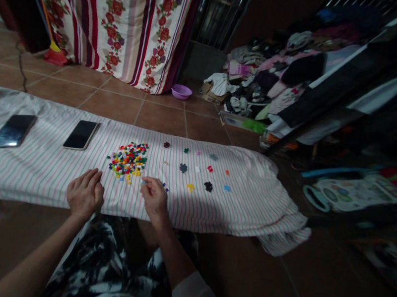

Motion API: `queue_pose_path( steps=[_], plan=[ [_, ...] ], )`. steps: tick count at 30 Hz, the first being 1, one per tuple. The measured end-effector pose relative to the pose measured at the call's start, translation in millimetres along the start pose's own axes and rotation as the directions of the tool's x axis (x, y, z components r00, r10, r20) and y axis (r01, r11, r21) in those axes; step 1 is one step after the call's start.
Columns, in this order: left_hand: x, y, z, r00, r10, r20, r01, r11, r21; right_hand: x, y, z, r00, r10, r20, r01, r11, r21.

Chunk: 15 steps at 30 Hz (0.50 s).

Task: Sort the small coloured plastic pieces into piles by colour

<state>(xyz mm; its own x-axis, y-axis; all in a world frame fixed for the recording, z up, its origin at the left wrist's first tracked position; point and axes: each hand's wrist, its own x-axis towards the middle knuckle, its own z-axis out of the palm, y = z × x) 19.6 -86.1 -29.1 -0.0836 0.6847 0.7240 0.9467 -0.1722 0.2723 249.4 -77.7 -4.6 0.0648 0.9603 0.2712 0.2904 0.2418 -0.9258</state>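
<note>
My left hand [86,193] rests on the striped cloth with its fingers curled in; the inside of the fist is hidden. To its right lies a mixed pile of tiny coloured beads [129,159]. At the pile's lower right edge, my right hand [154,197] pinches a small blue bead [144,182] between thumb and fingertips. Beyond that hand the beads lie in small groups by colour, among them yellow beads [190,187], black beads [208,186], grey beads [183,167], red beads [210,168] and light blue beads [227,188]. Dark blue beads [166,188] sit partly behind my right hand.
A phone [80,135] and a larger dark device [13,131] lie on the striped cloth [250,202] at the left. Past the table are a floral curtain [129,17], a purple basin [181,91] and a heap of clothes [270,74].
</note>
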Motion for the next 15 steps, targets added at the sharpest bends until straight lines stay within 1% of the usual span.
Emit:
queue_pose_path(
  steps=[2,5,7,11,13,15],
  plan=[
    [-0.7,-0.5,0.8,1.0,-0.009,-0.007,0.009,1.0,-0.002,-0.6,-3.8,-16.9,0.999,0.011,-0.046,-0.012,1.0,-0.018],
    [-1.5,-0.7,1.4,1.0,-0.027,-0.002,0.027,1.0,-0.013,0.0,-4.1,-46.5,0.987,0.09,-0.131,-0.093,0.996,-0.013],
    [-1.7,-0.2,1.0,1.0,-0.031,0.001,0.031,0.999,-0.021,0.4,-1.2,-68.0,0.968,0.148,-0.2,-0.155,0.988,-0.016],
    [-1.1,2.0,-0.6,0.999,-0.045,-0.008,0.045,0.999,-0.029,0.4,9.4,-112.4,0.908,0.22,-0.356,-0.243,0.97,-0.02],
    [-0.5,2.8,-1.3,0.999,-0.046,-0.016,0.046,0.999,-0.019,1.0,17.9,-135.1,0.872,0.218,-0.437,-0.255,0.967,-0.026],
    [0.1,3.1,-1.9,0.999,-0.033,-0.021,0.033,0.999,0.004,2.5,28.7,-158.8,0.835,0.189,-0.516,-0.264,0.962,-0.075]
  ],
)
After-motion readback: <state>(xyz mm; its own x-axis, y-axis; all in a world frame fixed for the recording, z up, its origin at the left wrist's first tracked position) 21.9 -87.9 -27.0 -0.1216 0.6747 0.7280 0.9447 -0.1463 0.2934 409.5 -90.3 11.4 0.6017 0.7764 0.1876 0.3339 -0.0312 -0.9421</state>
